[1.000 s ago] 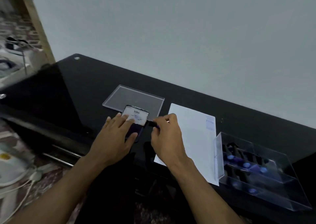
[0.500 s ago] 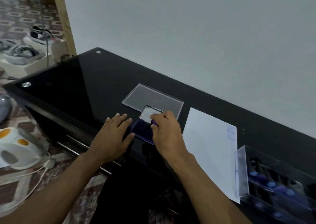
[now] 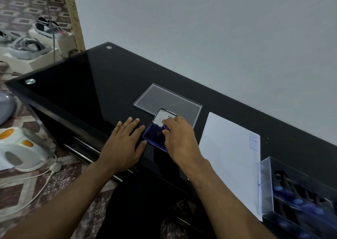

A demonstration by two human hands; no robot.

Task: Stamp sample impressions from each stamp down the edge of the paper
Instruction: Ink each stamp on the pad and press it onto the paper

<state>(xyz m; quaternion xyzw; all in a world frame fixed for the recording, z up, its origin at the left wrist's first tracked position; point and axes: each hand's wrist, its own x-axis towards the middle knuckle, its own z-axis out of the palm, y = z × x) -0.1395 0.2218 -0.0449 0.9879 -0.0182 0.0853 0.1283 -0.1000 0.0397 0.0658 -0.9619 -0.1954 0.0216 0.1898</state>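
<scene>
Stamp [image 3: 165,127], a small purple one, is sitting inside the right hand [image 3: 179,138], whose curled fingers are pinching it and pressing it down onto the ink pad [image 3: 154,136]. The pad is lying open on the black glass table [image 3: 102,85], with its lid [image 3: 165,118] standing up behind it. The left hand [image 3: 125,142] is lying flat with straight fingers on the glass, just beside the pad and perhaps touching its left edge, holding nothing. I think the first risk is coming from the pad itself: it is lying very near the front edge of the table, so a strong or slanted push could be sliding it on the smooth glass toward that edge if the left hand is not steadying it. A second risk is an uneven inking, if the stamp is tilting under the fingers, which I cannot see. The paper [image 3: 228,156] is lying to the right of the pad, apart from it, with some marks already showing at its far right edge; wet ink could be smearing there. The clear box [image 3: 262,189] with more stamps is crowding that same edge, while the clear flat lid [image 3: 164,98] is leaving open room behind and to the left.
</scene>
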